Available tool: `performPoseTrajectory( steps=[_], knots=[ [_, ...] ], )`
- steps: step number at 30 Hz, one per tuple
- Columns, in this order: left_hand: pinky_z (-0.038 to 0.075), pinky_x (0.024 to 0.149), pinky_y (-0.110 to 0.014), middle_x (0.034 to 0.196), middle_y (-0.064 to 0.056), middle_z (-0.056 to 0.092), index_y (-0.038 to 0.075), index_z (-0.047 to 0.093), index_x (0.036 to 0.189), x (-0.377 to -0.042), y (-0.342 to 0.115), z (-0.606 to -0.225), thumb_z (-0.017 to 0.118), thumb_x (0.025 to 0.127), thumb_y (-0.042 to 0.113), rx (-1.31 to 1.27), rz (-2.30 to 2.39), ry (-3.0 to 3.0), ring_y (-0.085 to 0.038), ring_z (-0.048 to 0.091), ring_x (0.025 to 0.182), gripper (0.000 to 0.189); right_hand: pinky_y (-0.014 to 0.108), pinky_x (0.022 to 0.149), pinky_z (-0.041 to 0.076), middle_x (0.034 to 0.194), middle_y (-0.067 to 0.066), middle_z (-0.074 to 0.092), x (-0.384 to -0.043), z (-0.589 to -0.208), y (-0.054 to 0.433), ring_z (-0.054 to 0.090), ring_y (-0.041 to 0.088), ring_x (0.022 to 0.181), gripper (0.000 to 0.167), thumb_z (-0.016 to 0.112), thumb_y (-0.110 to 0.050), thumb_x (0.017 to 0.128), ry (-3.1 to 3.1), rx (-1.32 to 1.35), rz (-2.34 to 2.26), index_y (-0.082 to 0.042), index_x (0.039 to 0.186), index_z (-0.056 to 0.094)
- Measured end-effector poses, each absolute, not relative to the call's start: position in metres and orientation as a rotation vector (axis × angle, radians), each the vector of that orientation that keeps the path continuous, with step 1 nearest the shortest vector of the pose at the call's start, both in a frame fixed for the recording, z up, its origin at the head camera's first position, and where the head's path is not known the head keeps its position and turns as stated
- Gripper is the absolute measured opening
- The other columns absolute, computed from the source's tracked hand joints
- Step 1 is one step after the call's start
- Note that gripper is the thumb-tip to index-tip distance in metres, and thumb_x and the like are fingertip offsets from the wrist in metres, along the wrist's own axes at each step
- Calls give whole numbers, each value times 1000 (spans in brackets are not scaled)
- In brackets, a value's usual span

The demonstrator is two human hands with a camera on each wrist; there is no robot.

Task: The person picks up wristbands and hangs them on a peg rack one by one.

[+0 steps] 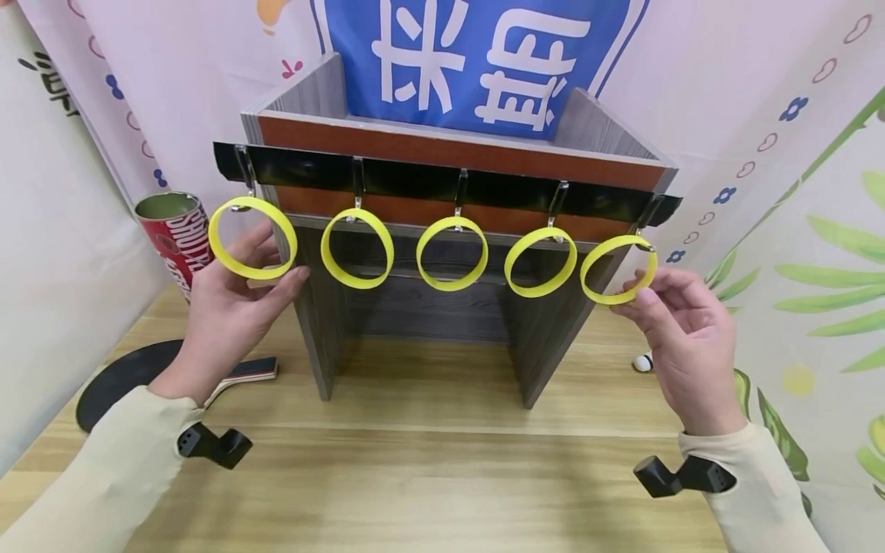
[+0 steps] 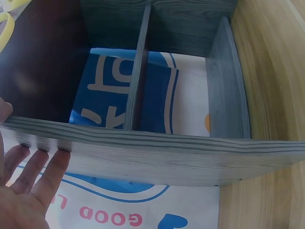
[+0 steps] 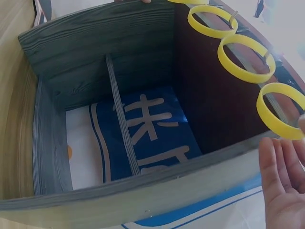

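A grey wood-grain shelf unit (image 1: 311, 330) stands in the middle in the head view. Along its red-brown front board runs a black strip (image 1: 408, 178) with hooks. Several yellow rings (image 1: 356, 286) hang from these in a row. My left hand (image 1: 231, 296) is at the unit's left side, behind the leftmost ring. In the left wrist view its fingertips (image 2: 59, 160) touch the outer face of the side panel, and the thumb lies by the front edge. My right hand (image 1: 681, 330) is at the right side, its straight fingers by the outer panel, thumb at the rightmost ring (image 1: 586, 276).
A black table tennis paddle (image 1: 131, 376) lies on the wooden table (image 1: 415, 491) at the left. Behind my left hand stands a red can (image 1: 176, 238). A small white and black object (image 1: 642, 362) is at the right. Printed cloth (image 1: 733, 46) hangs behind.
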State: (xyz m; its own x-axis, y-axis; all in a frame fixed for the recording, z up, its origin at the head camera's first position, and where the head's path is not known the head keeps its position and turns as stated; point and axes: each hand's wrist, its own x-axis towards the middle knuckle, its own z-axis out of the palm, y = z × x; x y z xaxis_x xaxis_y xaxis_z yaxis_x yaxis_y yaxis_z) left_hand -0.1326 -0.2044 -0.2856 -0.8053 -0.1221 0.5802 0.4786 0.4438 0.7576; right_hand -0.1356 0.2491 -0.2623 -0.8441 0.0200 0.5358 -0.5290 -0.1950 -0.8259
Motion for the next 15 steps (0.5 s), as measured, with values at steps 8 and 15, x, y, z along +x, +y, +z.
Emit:
performPoseTrajectory(
  steps=[8,15],
  knots=[
    [52,83,-2,118,26,68,20,59,150,-128,-213,-291,80,92,9,-308,-1236,-2191,14,61,109,63,26,90,63,114,6,65,-141,-272,263,67,15,104,21,44,-5,111,-1709,642,2134,-2,114,65],
    [39,93,3,136,-15,70,23,53,155,-118,-241,-304,69,94,12,-489,-873,-2234,16,56,106,64,21,87,62,108,-1,70,-157,-292,275,71,9,100,15,53,-15,110,-1919,405,1962,-7,110,66]
  ],
)
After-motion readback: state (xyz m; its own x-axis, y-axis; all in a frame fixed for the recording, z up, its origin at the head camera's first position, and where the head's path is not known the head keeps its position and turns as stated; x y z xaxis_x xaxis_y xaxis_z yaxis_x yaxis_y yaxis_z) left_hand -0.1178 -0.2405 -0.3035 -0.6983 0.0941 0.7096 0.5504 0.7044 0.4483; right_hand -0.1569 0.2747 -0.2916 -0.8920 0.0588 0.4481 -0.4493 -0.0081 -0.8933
